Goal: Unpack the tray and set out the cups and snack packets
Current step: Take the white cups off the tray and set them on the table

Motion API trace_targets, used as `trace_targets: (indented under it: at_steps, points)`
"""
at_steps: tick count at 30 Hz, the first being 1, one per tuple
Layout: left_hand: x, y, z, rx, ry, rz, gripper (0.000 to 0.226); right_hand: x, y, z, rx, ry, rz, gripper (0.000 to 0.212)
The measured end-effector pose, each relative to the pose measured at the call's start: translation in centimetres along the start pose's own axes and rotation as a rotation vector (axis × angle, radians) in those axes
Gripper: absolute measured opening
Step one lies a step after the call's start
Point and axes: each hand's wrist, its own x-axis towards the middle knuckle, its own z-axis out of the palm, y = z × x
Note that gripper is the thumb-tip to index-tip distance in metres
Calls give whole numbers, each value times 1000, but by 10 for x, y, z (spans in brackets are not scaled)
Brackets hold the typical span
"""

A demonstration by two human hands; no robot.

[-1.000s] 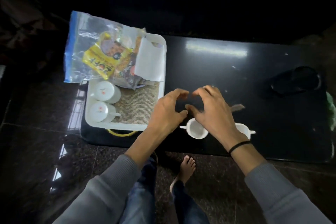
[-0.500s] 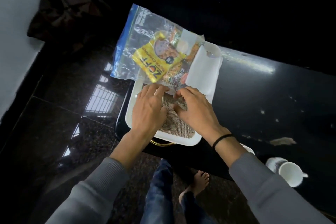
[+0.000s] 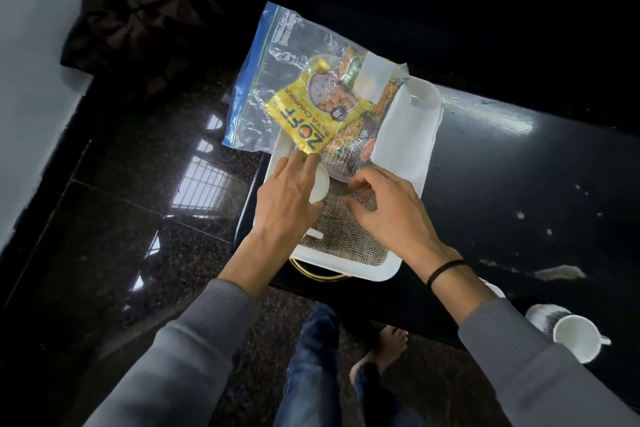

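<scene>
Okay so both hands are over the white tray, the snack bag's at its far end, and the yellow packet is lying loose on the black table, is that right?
Not quite. The head view shows the yellow packet inside the clear zip bag at the tray's far end, not loose on the table. Both hands, left and right, are over the tray.

Dim scene; window glare on glossy floor (image 3: 194, 184); wide-angle edge distortion.

Both hands have left the near-right cups for the tray (image 3: 332, 262): the left hand (image 3: 287, 199) now covers a cup (image 3: 320, 187), the right hand (image 3: 388, 208) hovering over the mat (image 3: 346, 236).
</scene>
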Motion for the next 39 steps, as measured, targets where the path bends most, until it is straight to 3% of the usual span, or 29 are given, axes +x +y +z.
trace_targets:
  at_steps: [4, 7, 11, 21, 25, 28, 34, 39]
  points:
    - [-10, 7, -19, -79, 64, 30, 68, -7, 1, -9, 58, -4, 3, 31]
    - [-13, 15, -34, -222, 85, 38, 70, -15, 3, -20, 147, -35, 17, 57]
    - [-11, 33, -46, -578, -33, -41, 72, -30, 10, -38, 349, -89, 37, 91]
    - [1, 126, -3, -1194, -343, -249, 83, -76, 69, -90, 574, 9, 215, 60]
    - [1, 160, 24, -1313, -420, -345, 90, -88, 97, -106, 506, 34, 360, 51]
    - [-2, 178, 42, -1383, -437, -368, 79, -93, 117, -113, 517, 54, 483, 52]
    - [-5, 193, 70, -1377, -489, -314, 31, -98, 141, -115, 573, 9, 642, 51]
    - [-4, 199, 83, -1280, -534, -318, 25, -91, 141, -104, 484, 54, 755, 60]
